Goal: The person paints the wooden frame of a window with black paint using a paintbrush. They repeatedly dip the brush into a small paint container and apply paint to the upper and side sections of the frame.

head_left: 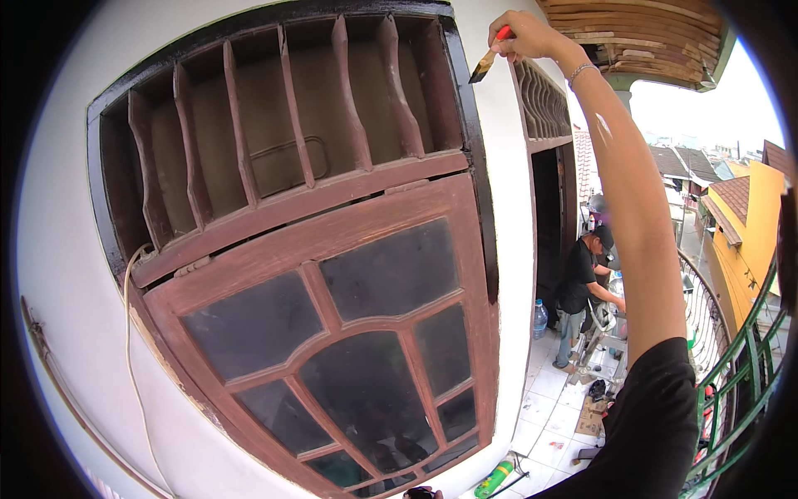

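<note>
My right hand (pixel 526 37), raised high, is closed around a paintbrush (pixel 484 66) with a red handle and dark-coated bristles. The bristle tip points down and left, next to the upper right side of the window frame (pixel 462 83); whether it touches I cannot tell. Glossy black covers the frame's top and upper right side. Dull reddish-brown shows on the wavy vent slats (pixel 355 96) and the paned shutter (pixel 332 320) below. At the lower edge a small dark thing (pixel 422 493) just shows, too cut off to name. My left hand is not visible.
A white wall (pixel 509 208) borders the frame. A beige cable (pixel 129 308) hangs at left. Further off, a person in black (pixel 579 279) works on the tiled balcony (pixel 544 416) near a water bottle (pixel 540 318). Green railing (pixel 748 391) runs at right; a green bottle (pixel 496 477) lies below.
</note>
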Demonstrator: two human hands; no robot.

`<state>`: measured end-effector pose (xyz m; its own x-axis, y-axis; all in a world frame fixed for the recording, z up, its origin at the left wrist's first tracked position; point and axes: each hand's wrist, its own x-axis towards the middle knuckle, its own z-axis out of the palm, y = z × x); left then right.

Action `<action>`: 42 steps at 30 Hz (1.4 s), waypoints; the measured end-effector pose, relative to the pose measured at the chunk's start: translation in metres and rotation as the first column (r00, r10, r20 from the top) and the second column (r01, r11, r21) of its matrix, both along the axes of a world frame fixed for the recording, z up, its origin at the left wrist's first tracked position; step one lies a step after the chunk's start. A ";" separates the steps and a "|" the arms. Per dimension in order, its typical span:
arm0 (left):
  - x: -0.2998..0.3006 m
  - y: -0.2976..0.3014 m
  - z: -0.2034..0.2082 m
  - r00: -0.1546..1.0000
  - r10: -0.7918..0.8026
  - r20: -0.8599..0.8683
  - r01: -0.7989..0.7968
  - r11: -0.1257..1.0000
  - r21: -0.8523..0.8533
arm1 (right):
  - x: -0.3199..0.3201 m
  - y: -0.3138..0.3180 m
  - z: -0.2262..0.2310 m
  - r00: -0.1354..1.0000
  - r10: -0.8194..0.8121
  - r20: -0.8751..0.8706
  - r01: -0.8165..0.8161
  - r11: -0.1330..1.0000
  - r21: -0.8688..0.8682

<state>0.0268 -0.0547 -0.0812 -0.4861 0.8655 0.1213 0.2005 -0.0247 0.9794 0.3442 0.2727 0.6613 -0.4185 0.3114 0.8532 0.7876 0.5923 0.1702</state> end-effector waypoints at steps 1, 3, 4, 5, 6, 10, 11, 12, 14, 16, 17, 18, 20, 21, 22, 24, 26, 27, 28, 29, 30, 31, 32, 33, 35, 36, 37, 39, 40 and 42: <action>0.000 0.001 -0.002 1.000 -0.019 0.009 0.019 0.999 0.028 | 0.000 0.002 0.008 1.000 0.007 0.017 -0.007 1.000 -0.008; 0.000 0.008 -0.009 0.999 -0.038 0.026 0.036 0.996 0.087 | -0.009 0.008 0.015 1.000 0.005 -0.005 -0.006 0.999 -0.040; 0.000 0.011 -0.014 0.998 -0.045 0.034 0.041 0.992 0.117 | -0.014 0.012 0.019 1.000 0.009 0.007 -0.009 0.999 -0.041; -0.002 0.013 -0.020 0.998 -0.048 0.038 0.042 0.988 0.148 | -0.019 0.018 0.024 1.000 0.016 0.016 -0.016 0.999 -0.040; -0.002 0.017 -0.033 0.995 -0.004 0.095 -0.010 0.989 0.145 | -0.019 0.024 0.029 1.000 0.025 -0.007 -0.025 0.999 -0.040; 0.000 0.023 -0.046 0.984 0.021 0.178 -0.051 0.985 0.165 | -0.003 0.048 0.042 0.991 0.087 -0.105 -0.090 0.996 -0.026; -0.004 0.016 -0.036 0.987 0.004 0.158 -0.033 0.984 0.176 | -0.002 0.053 0.043 0.983 0.123 -0.136 -0.127 0.992 -0.023; -0.007 0.014 -0.030 0.988 0.002 0.151 -0.028 0.985 0.169 | -0.002 0.058 0.044 0.977 0.134 -0.164 -0.132 0.991 0.021; -0.011 0.013 -0.023 0.990 -0.008 0.142 -0.014 0.988 0.156 | 0.000 0.070 0.050 0.964 0.154 -0.216 -0.133 0.985 0.107; -0.009 0.017 -0.022 0.988 0.076 0.136 -0.090 0.992 0.094 | 0.003 0.085 0.055 0.958 0.170 -0.231 -0.127 0.974 0.188; -0.008 0.020 -0.022 0.984 0.120 0.129 -0.129 0.990 0.064 | 0.001 0.089 0.055 0.954 0.181 -0.240 -0.126 0.965 0.229; -0.009 0.021 -0.020 0.984 0.125 0.129 -0.131 0.990 0.044 | -0.003 0.094 0.055 0.947 0.200 -0.251 -0.130 0.954 0.271; -0.010 0.019 -0.017 0.984 0.128 0.125 -0.132 0.991 0.029 | -0.009 0.097 0.059 0.929 0.250 -0.274 -0.140 0.920 0.365; -0.010 0.017 -0.015 0.984 0.135 0.118 -0.139 0.990 0.029 | -0.012 0.095 0.062 0.920 0.276 -0.278 -0.147 0.901 0.408; -0.010 0.014 -0.013 0.983 0.145 0.117 -0.149 0.988 0.029 | -0.015 0.093 0.064 0.910 0.303 -0.282 -0.154 0.880 0.449; -0.011 0.016 -0.010 0.983 0.145 0.114 -0.147 0.989 0.013 | -0.021 0.099 0.062 0.894 0.337 -0.295 -0.157 0.852 0.499; -0.012 0.015 -0.008 0.983 0.143 0.112 -0.143 0.990 -0.006 | -0.026 0.105 0.058 0.872 0.371 -0.318 -0.161 0.832 0.531; -0.011 0.016 -0.008 0.984 0.140 0.110 -0.140 0.990 -0.009 | -0.027 0.107 0.057 0.862 0.383 -0.332 -0.145 0.813 0.563; -0.012 0.016 -0.006 0.985 0.138 0.108 -0.137 0.990 -0.014 | -0.028 0.108 0.055 0.852 0.394 -0.345 -0.126 0.794 0.595; -0.012 0.016 -0.004 0.985 0.138 0.107 -0.137 0.990 -0.018 | -0.031 0.110 0.052 0.840 0.408 -0.358 -0.111 0.775 0.622; -0.011 0.015 -0.004 0.984 0.141 0.106 -0.139 0.990 -0.023 | -0.031 0.110 0.048 0.837 0.409 -0.363 -0.107 0.774 0.624; -0.012 0.013 -0.003 0.985 0.139 0.104 -0.137 0.990 -0.030 | -0.030 0.108 0.045 0.834 0.410 -0.369 -0.102 0.773 0.627; -0.013 0.012 -0.002 0.985 0.142 0.100 -0.139 0.990 -0.033 | -0.029 0.107 0.041 0.830 0.413 -0.375 -0.097 0.769 0.631; -0.013 0.011 0.000 0.985 0.144 0.094 -0.141 0.989 -0.037 | -0.029 0.106 0.037 0.814 0.416 -0.405 -0.091 0.780 0.619; -0.013 0.009 0.001 0.986 0.140 0.090 -0.137 0.990 -0.039 | -0.025 0.105 0.031 0.779 0.421 -0.464 -0.077 0.799 0.596; -0.014 0.008 0.003 0.986 0.139 0.087 -0.136 0.990 -0.041 | -0.021 0.108 0.029 0.776 0.430 -0.461 -0.079 0.792 0.606; -0.013 0.005 0.003 0.987 0.135 0.085 -0.132 0.990 -0.044 | -0.019 0.112 0.024 0.772 0.439 -0.458 -0.082 0.785 0.615; -0.015 0.002 0.006 0.988 0.134 0.078 -0.131 0.990 -0.045 | -0.023 0.114 0.016 0.787 0.408 -0.463 -0.061 0.798 0.600; -0.016 -0.001 0.008 0.989 0.130 0.076 -0.127 0.991 -0.052 | -0.029 0.113 0.008 0.804 0.364 -0.470 -0.035 0.819 0.573; -0.015 -0.004 0.016 0.992 0.110 0.062 -0.105 0.991 -0.082 | -0.030 0.113 -0.008 0.834 0.270 -0.482 -0.025 0.890 0.456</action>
<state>0.0121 -0.0590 -0.0651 -0.5812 0.8135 0.0196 0.1324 0.0707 0.9887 0.3140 0.3860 0.6529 0.1142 -0.1497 0.9821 0.7355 0.6773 0.0178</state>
